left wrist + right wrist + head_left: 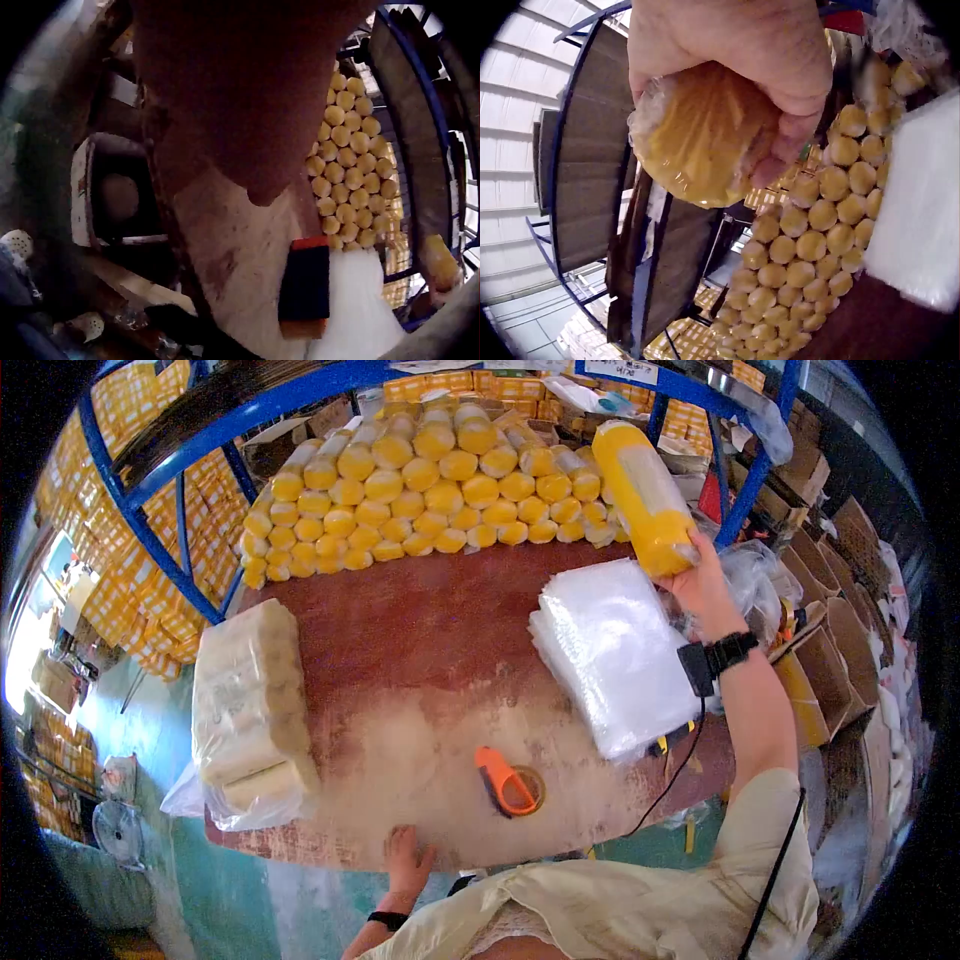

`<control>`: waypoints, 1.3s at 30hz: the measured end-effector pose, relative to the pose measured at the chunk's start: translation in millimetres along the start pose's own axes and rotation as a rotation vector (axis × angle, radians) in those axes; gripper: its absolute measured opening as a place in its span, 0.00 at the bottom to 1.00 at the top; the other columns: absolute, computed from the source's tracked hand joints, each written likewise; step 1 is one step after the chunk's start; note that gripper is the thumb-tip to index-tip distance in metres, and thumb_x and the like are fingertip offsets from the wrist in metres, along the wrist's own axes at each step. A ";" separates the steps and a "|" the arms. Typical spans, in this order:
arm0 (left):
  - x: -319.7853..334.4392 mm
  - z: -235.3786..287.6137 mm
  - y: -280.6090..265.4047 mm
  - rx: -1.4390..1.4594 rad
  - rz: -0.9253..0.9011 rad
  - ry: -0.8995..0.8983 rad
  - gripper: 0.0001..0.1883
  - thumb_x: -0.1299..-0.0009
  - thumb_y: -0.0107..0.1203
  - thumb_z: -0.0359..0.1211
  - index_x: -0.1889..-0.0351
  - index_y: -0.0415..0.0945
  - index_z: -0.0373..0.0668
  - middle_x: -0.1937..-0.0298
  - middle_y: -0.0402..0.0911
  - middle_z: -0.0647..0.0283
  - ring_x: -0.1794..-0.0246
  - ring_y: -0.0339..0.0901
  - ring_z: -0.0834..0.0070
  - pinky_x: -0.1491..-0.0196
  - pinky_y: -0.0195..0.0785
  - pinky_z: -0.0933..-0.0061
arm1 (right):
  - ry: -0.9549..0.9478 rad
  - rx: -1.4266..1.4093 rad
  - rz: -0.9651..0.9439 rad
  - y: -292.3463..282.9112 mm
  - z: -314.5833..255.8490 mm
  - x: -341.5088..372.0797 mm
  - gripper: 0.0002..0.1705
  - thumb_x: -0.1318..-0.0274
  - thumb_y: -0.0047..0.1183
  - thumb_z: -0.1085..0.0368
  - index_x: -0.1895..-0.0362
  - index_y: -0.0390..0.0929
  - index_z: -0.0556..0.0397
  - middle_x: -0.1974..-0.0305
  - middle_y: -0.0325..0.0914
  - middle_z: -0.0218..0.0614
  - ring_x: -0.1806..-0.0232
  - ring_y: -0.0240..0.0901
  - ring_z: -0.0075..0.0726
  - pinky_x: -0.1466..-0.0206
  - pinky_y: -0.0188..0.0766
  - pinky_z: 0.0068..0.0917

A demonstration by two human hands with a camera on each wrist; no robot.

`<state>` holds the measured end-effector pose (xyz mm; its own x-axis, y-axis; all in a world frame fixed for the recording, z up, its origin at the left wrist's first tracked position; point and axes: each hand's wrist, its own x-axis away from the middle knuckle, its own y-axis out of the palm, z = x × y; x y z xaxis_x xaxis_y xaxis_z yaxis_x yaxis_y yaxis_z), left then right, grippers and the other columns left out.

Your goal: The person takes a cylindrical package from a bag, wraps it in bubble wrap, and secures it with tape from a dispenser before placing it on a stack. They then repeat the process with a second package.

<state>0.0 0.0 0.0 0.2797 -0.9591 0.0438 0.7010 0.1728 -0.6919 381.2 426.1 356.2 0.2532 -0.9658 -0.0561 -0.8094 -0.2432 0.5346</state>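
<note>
A worn reddish table (400, 610) is standing by a blue rack (748, 500), stacked rolls (420, 490) filling its far side. The right hand (705, 590) is gripping a yellow roll (645, 495) by its near end; the roll's long axis is running far and slightly left, beside the stack's right end. The left hand (408, 865) is resting loose-fingered at the near edge, well apart. The rack is hemming the right side; bare tabletop is stretching left of the plastic sheets (620, 650).
</note>
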 end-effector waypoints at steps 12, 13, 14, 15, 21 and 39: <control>-13.5 81.3 25.2 -0.551 -0.065 -0.381 0.48 0.54 0.56 0.59 0.36 0.53 0.50 0.32 0.42 0.48 0.31 0.32 0.49 0.36 0.19 0.41 | 0.086 0.104 -0.010 -95.9 5.7 -225.5 0.32 0.51 0.54 0.50 0.43 0.60 0.46 0.47 0.67 0.37 0.49 0.67 0.43 0.55 0.70 0.43; -18.2 84.2 23.4 -0.547 -0.073 -0.392 0.48 0.53 0.56 0.59 0.36 0.53 0.50 0.31 0.42 0.48 0.31 0.32 0.49 0.36 0.19 0.41 | 0.055 0.128 0.013 -88.4 7.2 -237.8 0.32 0.51 0.54 0.51 0.44 0.60 0.46 0.48 0.67 0.37 0.49 0.67 0.43 0.55 0.70 0.43; -20.6 86.1 22.4 -0.541 -0.075 -0.407 0.48 0.54 0.56 0.58 0.36 0.53 0.50 0.31 0.42 0.48 0.31 0.32 0.49 0.36 0.19 0.41 | 0.022 0.151 0.036 -79.6 6.6 -250.1 0.32 0.51 0.54 0.51 0.44 0.61 0.47 0.48 0.67 0.37 0.50 0.68 0.43 0.56 0.70 0.42; -20.5 87.8 23.1 -0.533 -0.077 -0.422 0.48 0.54 0.57 0.58 0.36 0.53 0.50 0.31 0.42 0.48 0.31 0.32 0.49 0.36 0.19 0.42 | -0.011 0.175 0.060 -69.3 7.3 -259.8 0.31 0.51 0.54 0.52 0.44 0.61 0.47 0.48 0.67 0.38 0.51 0.68 0.43 0.57 0.70 0.42; -20.0 94.2 16.9 -0.574 -0.127 -0.450 0.48 0.53 0.57 0.57 0.35 0.52 0.50 0.31 0.42 0.48 0.31 0.31 0.48 0.36 0.19 0.42 | -0.404 1.300 0.156 -133.2 112.2 -401.0 0.41 0.48 0.50 0.53 0.35 0.44 0.49 0.40 0.56 0.50 0.43 0.59 0.49 0.47 0.63 0.37; -21.9 84.4 24.9 -0.639 -0.063 -0.380 0.48 0.52 0.55 0.58 0.35 0.51 0.49 0.32 0.45 0.51 0.31 0.35 0.49 0.37 0.23 0.38 | -0.442 0.788 -0.242 -1.7 6.6 -133.9 0.16 0.44 0.46 0.63 0.53 0.71 0.57 0.54 0.73 0.35 0.53 0.68 0.28 0.47 0.62 0.25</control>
<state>66.7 44.3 42.7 0.5403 -0.7993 0.2633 0.2373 -0.1554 -0.9589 345.2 555.2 357.2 0.3684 -0.7881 -0.4932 -0.9277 -0.2768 -0.2505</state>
